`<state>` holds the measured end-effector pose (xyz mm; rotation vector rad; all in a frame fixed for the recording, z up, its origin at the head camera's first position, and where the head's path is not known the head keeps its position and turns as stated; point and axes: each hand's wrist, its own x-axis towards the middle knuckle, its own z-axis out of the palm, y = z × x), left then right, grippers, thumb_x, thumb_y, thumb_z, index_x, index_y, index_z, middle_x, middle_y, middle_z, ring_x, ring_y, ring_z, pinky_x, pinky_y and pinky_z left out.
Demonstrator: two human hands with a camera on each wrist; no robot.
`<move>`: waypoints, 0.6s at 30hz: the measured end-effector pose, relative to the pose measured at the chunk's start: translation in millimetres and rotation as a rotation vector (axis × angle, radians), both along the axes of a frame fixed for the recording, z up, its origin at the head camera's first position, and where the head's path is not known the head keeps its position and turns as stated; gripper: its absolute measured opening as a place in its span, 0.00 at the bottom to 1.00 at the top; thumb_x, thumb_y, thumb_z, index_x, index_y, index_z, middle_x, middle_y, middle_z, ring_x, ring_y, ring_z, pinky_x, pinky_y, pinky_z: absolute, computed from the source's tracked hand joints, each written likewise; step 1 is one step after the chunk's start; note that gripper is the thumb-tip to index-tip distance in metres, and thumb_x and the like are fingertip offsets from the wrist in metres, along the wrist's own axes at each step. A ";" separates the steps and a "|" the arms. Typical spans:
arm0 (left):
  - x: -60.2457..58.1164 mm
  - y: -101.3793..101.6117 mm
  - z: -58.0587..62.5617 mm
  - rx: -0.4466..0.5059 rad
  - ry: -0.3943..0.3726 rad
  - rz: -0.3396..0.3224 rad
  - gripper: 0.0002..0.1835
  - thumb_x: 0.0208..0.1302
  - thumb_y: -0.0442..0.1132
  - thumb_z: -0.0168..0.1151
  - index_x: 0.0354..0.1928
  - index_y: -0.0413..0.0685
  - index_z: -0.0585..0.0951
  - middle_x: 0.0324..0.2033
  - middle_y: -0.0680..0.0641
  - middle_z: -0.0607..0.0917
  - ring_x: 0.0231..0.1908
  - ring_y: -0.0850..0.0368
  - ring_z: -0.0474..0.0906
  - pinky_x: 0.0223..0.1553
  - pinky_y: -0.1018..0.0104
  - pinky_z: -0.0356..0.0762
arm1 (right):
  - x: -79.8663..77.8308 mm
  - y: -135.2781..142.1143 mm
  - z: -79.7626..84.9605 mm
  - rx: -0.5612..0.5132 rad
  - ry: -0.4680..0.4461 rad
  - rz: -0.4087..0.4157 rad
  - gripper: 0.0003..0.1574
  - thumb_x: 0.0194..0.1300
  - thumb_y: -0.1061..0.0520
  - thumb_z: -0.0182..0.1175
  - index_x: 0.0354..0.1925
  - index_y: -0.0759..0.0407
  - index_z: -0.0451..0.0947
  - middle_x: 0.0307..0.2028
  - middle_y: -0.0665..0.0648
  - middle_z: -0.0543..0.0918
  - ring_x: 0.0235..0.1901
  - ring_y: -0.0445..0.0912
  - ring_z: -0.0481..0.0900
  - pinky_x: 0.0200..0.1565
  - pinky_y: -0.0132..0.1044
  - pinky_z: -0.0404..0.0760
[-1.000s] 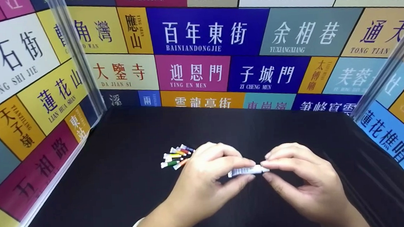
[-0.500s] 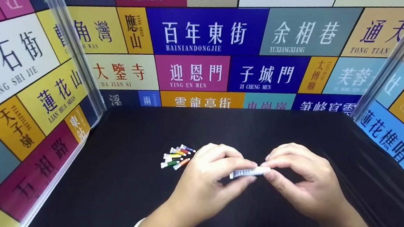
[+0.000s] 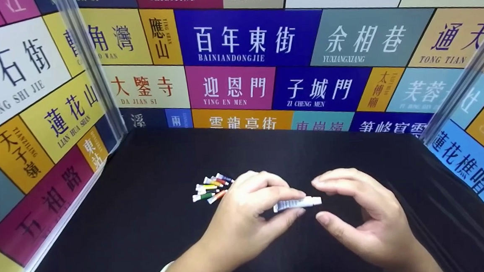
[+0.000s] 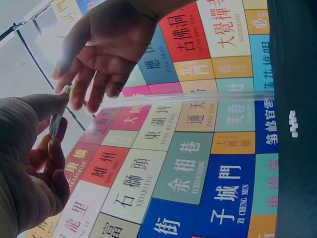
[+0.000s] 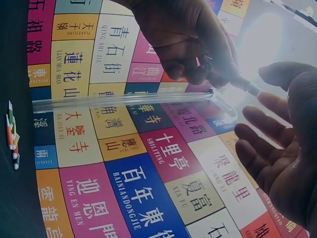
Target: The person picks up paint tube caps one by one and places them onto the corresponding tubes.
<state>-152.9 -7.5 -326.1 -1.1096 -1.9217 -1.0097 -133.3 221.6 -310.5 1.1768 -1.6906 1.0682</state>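
My left hand (image 3: 247, 215) pinches a small white paint tube (image 3: 292, 204) between thumb and index finger. The tube lies nearly level, its white capped end (image 3: 317, 200) pointing right. Facing that end is my right hand (image 3: 364, 217), its thumb and fingers spread apart and holding nothing. A small gap separates its fingertips from the cap in the head view. The left wrist view has the tube (image 4: 56, 121) at the left edge, partly covered by fingers. In the right wrist view the tube's end (image 5: 251, 88) is dim against bright light.
A small pile of coloured paint tubes (image 3: 209, 187), with green, yellow, orange and red ones, lies on the black tablecloth (image 3: 155, 166) beyond my left hand, which hides part of it. Panels printed with place names (image 3: 248, 39) stand around the table's back and sides.
My right thumb and fingers, which were at the tube's cap half a second ago, have spread and come away from it. The left hand keeps its pinch, barely moved.
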 end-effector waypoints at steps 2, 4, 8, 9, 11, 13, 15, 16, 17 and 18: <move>0.0 -0.1 -0.4 -0.001 -0.001 0.005 0.10 0.66 0.47 0.77 0.48 0.61 0.92 0.41 0.60 0.90 0.43 0.62 0.81 0.49 0.72 0.77 | -1.2 0.9 -0.3 0.001 0.015 0.019 0.21 0.63 0.60 0.76 0.45 0.78 0.84 0.47 0.67 0.89 0.53 0.49 0.86 0.62 0.30 0.80; -0.2 -0.2 -0.5 -0.004 -0.002 0.008 0.10 0.66 0.47 0.77 0.49 0.61 0.92 0.41 0.60 0.90 0.43 0.62 0.81 0.49 0.71 0.77 | -2.6 1.9 -0.8 0.008 0.024 0.029 0.22 0.63 0.60 0.76 0.46 0.78 0.84 0.48 0.68 0.89 0.54 0.50 0.86 0.63 0.31 0.80; -0.9 -0.5 -1.1 0.000 -0.001 0.015 0.10 0.67 0.48 0.76 0.49 0.61 0.92 0.42 0.60 0.90 0.44 0.62 0.82 0.49 0.71 0.77 | -5.8 2.5 -2.1 0.010 0.048 0.061 0.20 0.61 0.63 0.77 0.45 0.78 0.85 0.47 0.70 0.89 0.54 0.54 0.86 0.65 0.34 0.80; -1.1 -0.5 -1.2 0.002 -0.003 0.018 0.10 0.67 0.48 0.76 0.49 0.61 0.92 0.42 0.60 0.90 0.44 0.62 0.82 0.50 0.70 0.77 | -6.1 1.9 -2.1 0.007 0.055 0.068 0.19 0.61 0.63 0.77 0.44 0.78 0.86 0.46 0.70 0.89 0.54 0.54 0.86 0.65 0.34 0.80; -1.5 -0.2 -1.9 0.004 -0.006 0.024 0.10 0.68 0.48 0.76 0.49 0.61 0.92 0.42 0.60 0.89 0.44 0.61 0.82 0.50 0.69 0.77 | -7.1 0.7 -2.4 0.004 0.062 0.076 0.17 0.62 0.64 0.76 0.43 0.77 0.86 0.45 0.69 0.89 0.53 0.55 0.86 0.64 0.34 0.81; -1.5 0.4 -2.5 0.000 -0.012 0.029 0.10 0.68 0.48 0.75 0.49 0.61 0.92 0.42 0.60 0.89 0.45 0.61 0.82 0.51 0.69 0.77 | -8.3 -0.1 -3.0 0.003 0.063 0.076 0.15 0.62 0.66 0.76 0.42 0.77 0.86 0.43 0.69 0.88 0.52 0.55 0.86 0.63 0.35 0.81; -1.6 1.0 -3.0 -0.006 -0.014 0.033 0.09 0.69 0.48 0.75 0.49 0.61 0.91 0.42 0.60 0.89 0.45 0.61 0.82 0.51 0.69 0.77 | -9.1 -0.7 -3.9 0.003 0.061 0.074 0.13 0.62 0.67 0.75 0.41 0.77 0.87 0.42 0.68 0.88 0.51 0.55 0.86 0.62 0.34 0.82; -1.6 1.1 -3.1 -0.009 -0.014 0.033 0.09 0.69 0.48 0.75 0.49 0.61 0.91 0.42 0.60 0.89 0.45 0.61 0.82 0.51 0.69 0.77 | -9.3 -0.8 -4.3 0.005 0.060 0.067 0.12 0.62 0.67 0.75 0.41 0.77 0.87 0.42 0.67 0.88 0.50 0.55 0.86 0.61 0.34 0.82; -1.6 1.2 -3.2 -0.010 -0.015 0.032 0.09 0.69 0.48 0.75 0.49 0.61 0.91 0.42 0.60 0.89 0.45 0.61 0.82 0.51 0.68 0.77 | -9.3 -0.9 -4.7 0.005 0.059 0.061 0.12 0.62 0.67 0.75 0.41 0.76 0.87 0.41 0.67 0.88 0.50 0.55 0.86 0.60 0.34 0.82; -1.7 1.2 -3.3 -0.010 -0.014 0.031 0.09 0.69 0.48 0.75 0.49 0.61 0.91 0.42 0.60 0.89 0.45 0.61 0.82 0.51 0.68 0.77 | -9.4 -1.0 -5.1 0.006 0.057 0.058 0.12 0.62 0.67 0.75 0.41 0.76 0.87 0.41 0.67 0.88 0.49 0.55 0.86 0.60 0.33 0.82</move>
